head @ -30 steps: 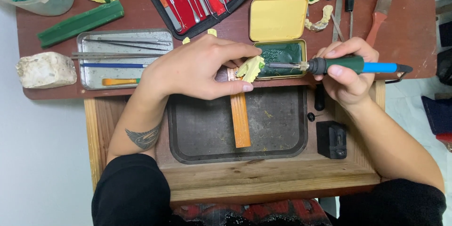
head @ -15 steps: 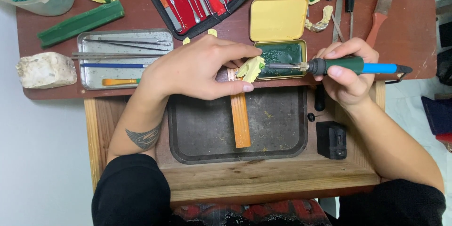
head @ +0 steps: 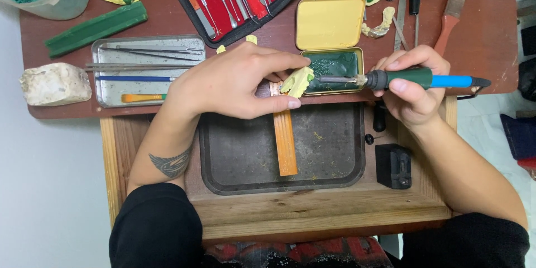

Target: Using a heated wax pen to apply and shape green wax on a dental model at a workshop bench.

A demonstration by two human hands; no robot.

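Almost nothing has moved since a moment ago: my left hand still pinches the yellow dental cast over the wooden peg, and my right hand stays closed around the electric wax knife, its tip over the green wax tin. Risk as I judge it: the tip slipping and gouging the cast, or dripping wax onto my fingers.

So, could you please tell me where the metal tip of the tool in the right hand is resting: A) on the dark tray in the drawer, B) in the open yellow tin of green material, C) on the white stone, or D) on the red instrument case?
B: the right hand holds the green-handled tool with its tip lying inside the open yellow tin.
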